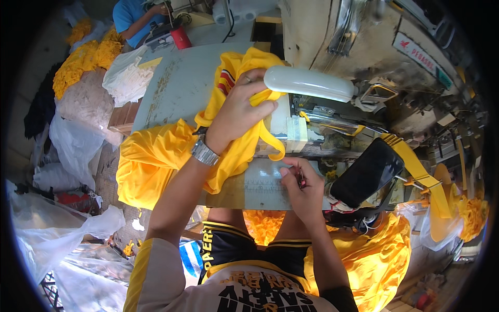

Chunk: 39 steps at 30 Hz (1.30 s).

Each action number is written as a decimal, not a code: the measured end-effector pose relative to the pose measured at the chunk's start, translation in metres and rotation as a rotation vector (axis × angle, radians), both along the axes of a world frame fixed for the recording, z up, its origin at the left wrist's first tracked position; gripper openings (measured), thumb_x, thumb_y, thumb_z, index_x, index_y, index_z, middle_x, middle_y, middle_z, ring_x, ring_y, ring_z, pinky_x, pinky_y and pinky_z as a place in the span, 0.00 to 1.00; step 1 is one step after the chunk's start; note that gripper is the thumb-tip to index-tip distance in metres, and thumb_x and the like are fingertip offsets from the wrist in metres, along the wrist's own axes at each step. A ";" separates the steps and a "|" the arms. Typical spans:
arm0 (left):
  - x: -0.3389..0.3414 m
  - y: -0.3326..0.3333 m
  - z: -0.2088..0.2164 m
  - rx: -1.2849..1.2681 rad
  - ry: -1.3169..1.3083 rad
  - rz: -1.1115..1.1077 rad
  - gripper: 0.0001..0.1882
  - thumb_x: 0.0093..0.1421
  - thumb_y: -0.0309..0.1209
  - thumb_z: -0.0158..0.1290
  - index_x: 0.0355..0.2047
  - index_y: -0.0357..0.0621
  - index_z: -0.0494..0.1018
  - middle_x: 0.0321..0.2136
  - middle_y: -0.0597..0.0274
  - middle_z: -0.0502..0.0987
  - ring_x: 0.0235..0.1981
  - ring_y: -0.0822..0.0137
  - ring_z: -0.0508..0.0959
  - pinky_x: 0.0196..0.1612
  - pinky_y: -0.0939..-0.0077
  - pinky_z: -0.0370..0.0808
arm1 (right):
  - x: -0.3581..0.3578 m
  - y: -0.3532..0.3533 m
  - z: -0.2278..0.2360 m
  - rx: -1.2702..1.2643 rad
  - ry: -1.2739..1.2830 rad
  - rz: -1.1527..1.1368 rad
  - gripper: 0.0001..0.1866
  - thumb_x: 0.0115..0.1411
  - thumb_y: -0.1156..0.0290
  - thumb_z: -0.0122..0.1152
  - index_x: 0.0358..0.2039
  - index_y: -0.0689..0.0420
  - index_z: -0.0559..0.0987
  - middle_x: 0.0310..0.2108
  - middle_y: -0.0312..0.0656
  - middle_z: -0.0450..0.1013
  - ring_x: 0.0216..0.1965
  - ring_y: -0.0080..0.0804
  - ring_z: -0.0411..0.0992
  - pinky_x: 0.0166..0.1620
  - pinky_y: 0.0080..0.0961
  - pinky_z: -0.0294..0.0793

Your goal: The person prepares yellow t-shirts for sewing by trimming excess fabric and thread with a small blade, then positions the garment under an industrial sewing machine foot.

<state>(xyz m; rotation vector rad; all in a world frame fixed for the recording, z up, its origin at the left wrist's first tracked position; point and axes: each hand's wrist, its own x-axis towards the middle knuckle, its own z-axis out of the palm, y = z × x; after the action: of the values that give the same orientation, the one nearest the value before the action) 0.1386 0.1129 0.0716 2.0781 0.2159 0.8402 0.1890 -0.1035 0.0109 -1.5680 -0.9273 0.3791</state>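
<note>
My left hand (243, 106), with a metal-banded watch on its wrist, grips a yellow garment (228, 169) on the sewing table. Its thumb lies on the cloth, and its fingertips are partly hidden by folds. The garment has a red-striped patch near my fingers and spreads left over the table edge. A narrow yellow strip (271, 143) curls from it toward my right hand (304, 190). That hand is closed around a small dark-red tool (300, 178), mostly covered by the fingers, and sits just right of the strip's end, over the table's front part.
A sewing machine (358, 36) stands at the right, its long white rounded part (309, 83) reaching over the work. A black phone-like screen (366, 171) is near my right forearm. More yellow cloth (369, 260) lies beside my legs. Another person (132, 21) works at the far left.
</note>
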 end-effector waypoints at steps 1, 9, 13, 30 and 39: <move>0.000 0.000 -0.003 -0.001 -0.023 0.005 0.21 0.50 0.32 0.57 0.45 0.40 0.76 0.54 0.51 0.69 0.57 0.55 0.66 0.60 0.65 0.60 | 0.001 -0.002 0.004 0.002 0.044 0.006 0.16 0.56 0.79 0.64 0.46 0.60 0.75 0.22 0.33 0.69 0.24 0.15 0.64 0.28 0.14 0.66; -0.042 -0.043 -0.023 0.056 -0.211 0.269 0.14 0.59 0.26 0.52 0.45 0.35 0.74 0.50 0.53 0.69 0.49 0.57 0.71 0.52 0.71 0.67 | 0.008 -0.024 0.066 -0.033 -0.280 0.235 0.16 0.60 0.66 0.61 0.47 0.59 0.74 0.27 0.39 0.73 0.29 0.30 0.71 0.34 0.25 0.71; -0.074 -0.077 0.013 0.157 -0.100 0.289 0.08 0.61 0.24 0.52 0.39 0.32 0.72 0.34 0.49 0.73 0.31 0.52 0.74 0.37 0.70 0.71 | 0.017 -0.007 0.099 -0.261 -0.800 -0.019 0.09 0.60 0.67 0.58 0.37 0.59 0.74 0.30 0.46 0.76 0.30 0.47 0.75 0.32 0.37 0.74; -0.149 0.044 0.167 0.132 -0.325 0.268 0.11 0.62 0.28 0.54 0.43 0.35 0.73 0.29 0.54 0.76 0.30 0.66 0.76 0.35 0.75 0.72 | 0.033 -0.034 0.091 -0.057 -0.410 0.020 0.11 0.56 0.70 0.66 0.30 0.63 0.74 0.16 0.35 0.62 0.21 0.16 0.57 0.24 0.19 0.60; -0.251 0.115 0.039 -0.012 -0.228 0.859 0.12 0.62 0.32 0.55 0.40 0.35 0.75 0.30 0.60 0.79 0.28 0.75 0.76 0.31 0.81 0.73 | -0.026 -0.108 0.005 -0.246 -0.030 0.107 0.11 0.53 0.78 0.66 0.36 0.60 0.75 0.22 0.26 0.61 0.24 0.13 0.57 0.27 0.13 0.58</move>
<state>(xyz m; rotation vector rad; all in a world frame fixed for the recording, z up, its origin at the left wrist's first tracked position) -0.1120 0.2274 0.1107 1.8296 1.0248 1.5533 0.1627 -0.2117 0.0157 -1.7552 -1.0203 0.5645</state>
